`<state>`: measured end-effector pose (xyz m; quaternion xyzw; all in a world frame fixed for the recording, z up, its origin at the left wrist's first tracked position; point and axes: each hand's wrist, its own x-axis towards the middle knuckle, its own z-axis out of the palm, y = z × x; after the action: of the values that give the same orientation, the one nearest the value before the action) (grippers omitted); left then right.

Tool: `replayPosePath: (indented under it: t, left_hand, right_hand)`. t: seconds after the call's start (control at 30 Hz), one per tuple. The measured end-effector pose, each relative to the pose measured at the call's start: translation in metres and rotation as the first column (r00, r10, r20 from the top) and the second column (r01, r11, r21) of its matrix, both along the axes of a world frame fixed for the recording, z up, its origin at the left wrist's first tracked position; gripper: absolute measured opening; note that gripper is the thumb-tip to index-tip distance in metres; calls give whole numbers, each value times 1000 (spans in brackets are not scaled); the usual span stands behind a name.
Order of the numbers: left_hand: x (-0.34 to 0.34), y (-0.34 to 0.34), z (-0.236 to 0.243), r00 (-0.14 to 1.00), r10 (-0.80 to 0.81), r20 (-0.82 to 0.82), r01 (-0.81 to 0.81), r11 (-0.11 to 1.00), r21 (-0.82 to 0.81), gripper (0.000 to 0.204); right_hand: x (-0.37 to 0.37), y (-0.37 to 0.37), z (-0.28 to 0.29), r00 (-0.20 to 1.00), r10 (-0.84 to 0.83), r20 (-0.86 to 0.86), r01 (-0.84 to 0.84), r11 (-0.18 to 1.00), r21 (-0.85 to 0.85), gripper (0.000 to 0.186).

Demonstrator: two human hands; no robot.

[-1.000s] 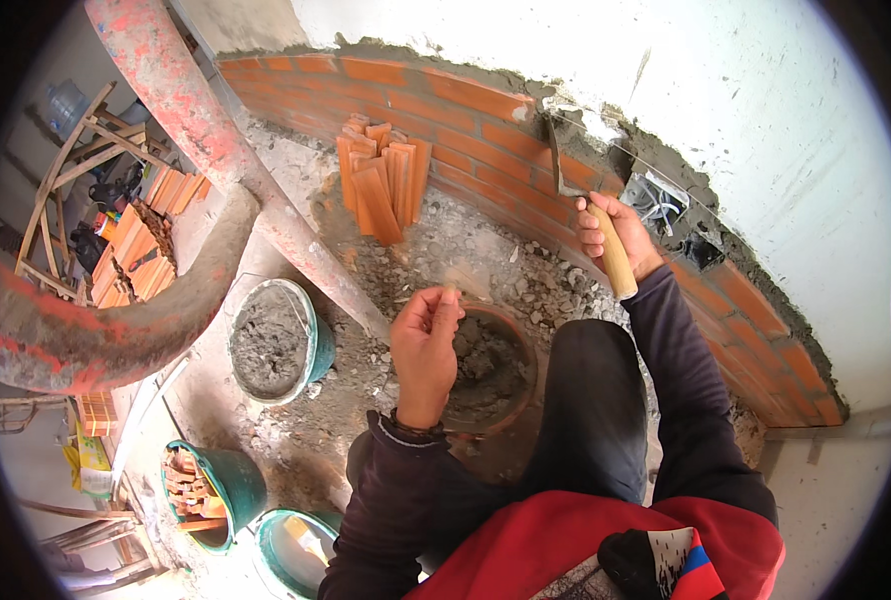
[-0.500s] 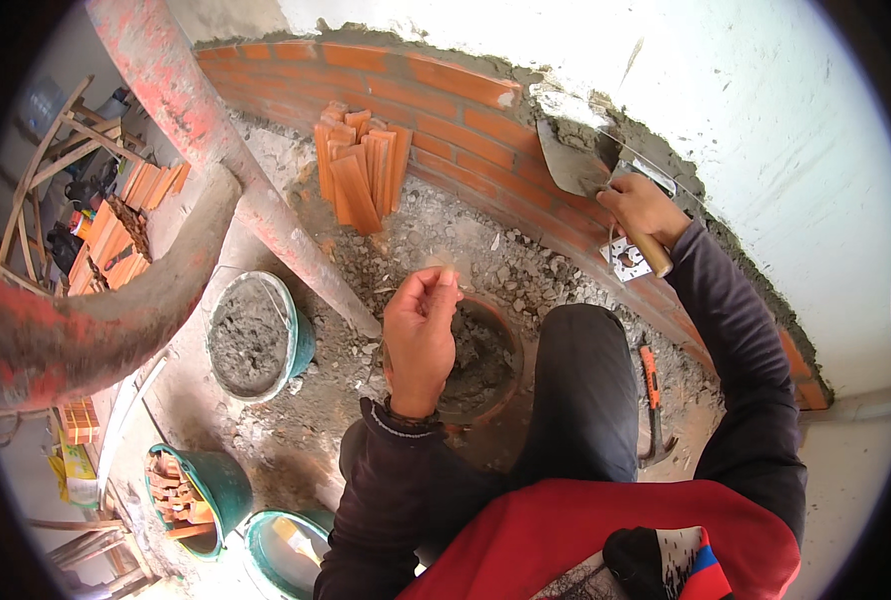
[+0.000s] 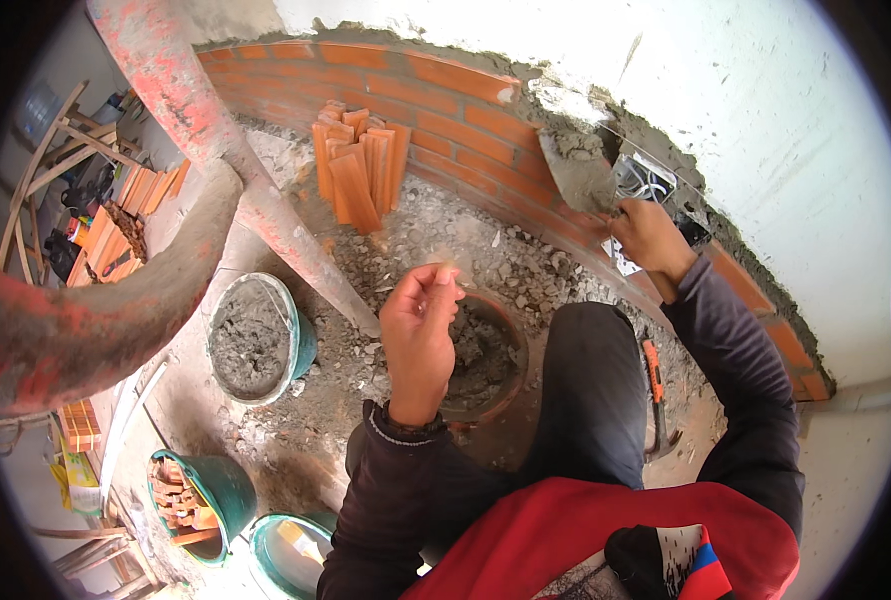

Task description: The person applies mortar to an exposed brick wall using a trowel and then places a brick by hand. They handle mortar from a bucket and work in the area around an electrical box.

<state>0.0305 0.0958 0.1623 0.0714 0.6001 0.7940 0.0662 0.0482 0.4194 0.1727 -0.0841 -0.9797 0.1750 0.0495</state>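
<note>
My right hand [image 3: 656, 240] grips the wooden handle of a trowel [image 3: 581, 172] against the wall at the right. Grey mortar coats the blade, which reaches up to the top edge of the low brick course [image 3: 471, 125]. Beside the blade, an electrical box [image 3: 648, 182] with wires sits in the brickwork. My left hand [image 3: 418, 335] is raised with curled fingers and the thumb pressed to them; whether anything small is pinched there I cannot make out. Below it stands a round pan [image 3: 519, 355] of mortar, partly hidden by the hand.
A stack of thin bricks [image 3: 358, 175] leans by the wall. Left stand a bucket of mortar [image 3: 251, 340], a green bucket of brick pieces [image 3: 228, 495] and another bucket [image 3: 266, 560]. A claw hammer [image 3: 654, 375] lies beside my knee. A large reddish pole [image 3: 191, 110] crosses the left side.
My right hand has turned the trowel and shifted slightly down, uncovering more of the electrical box and its wires. The left hand has stayed almost still.
</note>
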Motion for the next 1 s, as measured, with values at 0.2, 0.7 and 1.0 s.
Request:
replayPosePath:
  t: [0.2,0.7,1.0]
  left_hand:
    - [1,-7,6,989,137,53,-144,973,180,20]
    - [-8,-14,6,954,247,171,-288,913,289,20]
    - [-11,-13,2,965,215,150,-245,943,226,21]
  right_hand:
    - [55,-49,19,970,229,74,-230,973,-2,19]
    - [27,-58,-18,959,53,280,220,485,-846,17]
    - [-25,-66,-8,966,-192,173,191,80,-978,13]
